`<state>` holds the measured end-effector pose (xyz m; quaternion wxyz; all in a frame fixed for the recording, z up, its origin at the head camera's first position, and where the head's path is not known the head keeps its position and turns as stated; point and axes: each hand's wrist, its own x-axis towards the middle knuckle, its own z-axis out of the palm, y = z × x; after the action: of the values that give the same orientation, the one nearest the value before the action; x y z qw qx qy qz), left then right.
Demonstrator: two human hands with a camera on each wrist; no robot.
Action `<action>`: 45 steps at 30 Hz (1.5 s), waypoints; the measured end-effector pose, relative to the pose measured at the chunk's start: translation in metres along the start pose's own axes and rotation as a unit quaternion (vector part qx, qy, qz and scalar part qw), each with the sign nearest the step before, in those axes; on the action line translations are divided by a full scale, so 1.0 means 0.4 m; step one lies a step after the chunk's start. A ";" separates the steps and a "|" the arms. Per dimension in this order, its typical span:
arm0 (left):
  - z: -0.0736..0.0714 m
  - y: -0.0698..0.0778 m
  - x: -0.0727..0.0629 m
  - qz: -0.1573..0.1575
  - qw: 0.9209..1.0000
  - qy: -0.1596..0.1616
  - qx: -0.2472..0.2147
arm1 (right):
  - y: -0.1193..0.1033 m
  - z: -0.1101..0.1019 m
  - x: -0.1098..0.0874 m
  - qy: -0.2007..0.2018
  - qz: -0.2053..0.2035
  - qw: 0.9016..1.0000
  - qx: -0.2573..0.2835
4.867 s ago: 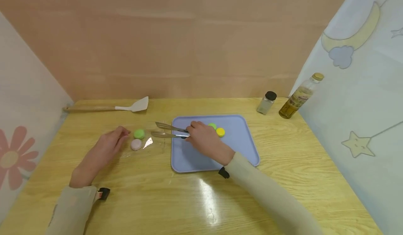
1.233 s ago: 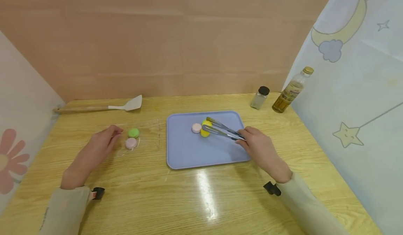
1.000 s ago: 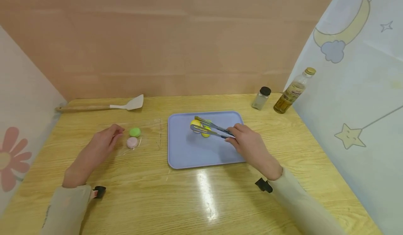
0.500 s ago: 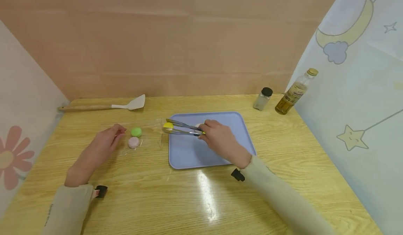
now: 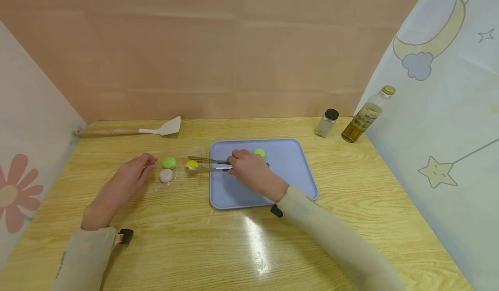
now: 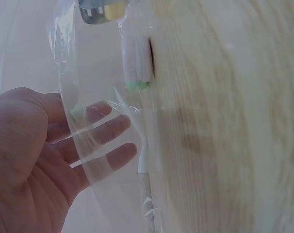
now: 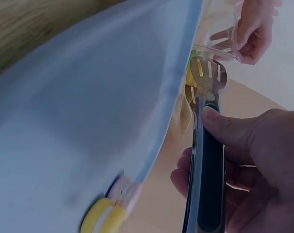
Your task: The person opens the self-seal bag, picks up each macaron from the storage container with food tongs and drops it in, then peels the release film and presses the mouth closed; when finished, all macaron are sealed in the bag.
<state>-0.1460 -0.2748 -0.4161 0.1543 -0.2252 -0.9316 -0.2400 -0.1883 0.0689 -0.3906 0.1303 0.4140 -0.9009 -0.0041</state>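
Observation:
My left hand (image 5: 134,172) pinches the edge of a clear plastic bag (image 6: 96,160) at the left; its fingers show through the film in the left wrist view. Inside the bag lie a green macaron (image 5: 169,163) and a pink macaron (image 5: 166,176). My right hand (image 5: 249,169) grips metal tongs (image 7: 210,160) with dark handles, over the left part of the blue tray (image 5: 234,198). Between the tong tips, at the bag's right end, sits a yellow macaron (image 5: 192,164). On the tray a green macaron (image 5: 259,152) shows past my hand; the right wrist view shows another yellow macaron (image 7: 106,216) and a pink one (image 7: 126,191).
A white spatula (image 5: 167,127) with a wooden handle lies at the back left. At the back right stand a small jar (image 5: 326,123) with a black lid and an oil bottle (image 5: 368,114). Papered walls (image 5: 234,48) close off the back and both sides.
My right hand has moved left with the tongs, carrying the yellow macaron from the tray to the bag's right end. My left hand has stayed at the bag.

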 end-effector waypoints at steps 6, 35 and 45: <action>0.000 0.002 -0.001 0.004 1.000 0.006 -0.001 | -0.024 0.012 0.020 -0.005 -0.022 1.000 -0.019; -0.009 0.010 0.001 0.009 1.000 -0.005 0.001 | -0.066 0.018 0.057 -0.063 -0.048 0.995 0.052; -0.013 0.011 0.002 -0.006 1.000 -0.023 -0.006 | -0.089 0.026 0.080 -0.071 -0.054 0.993 0.072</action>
<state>-0.1435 -0.2738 -0.4100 0.1300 -0.2255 -0.9349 -0.2413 -0.1842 0.0206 -0.3975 0.0357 0.4692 -0.8820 0.0242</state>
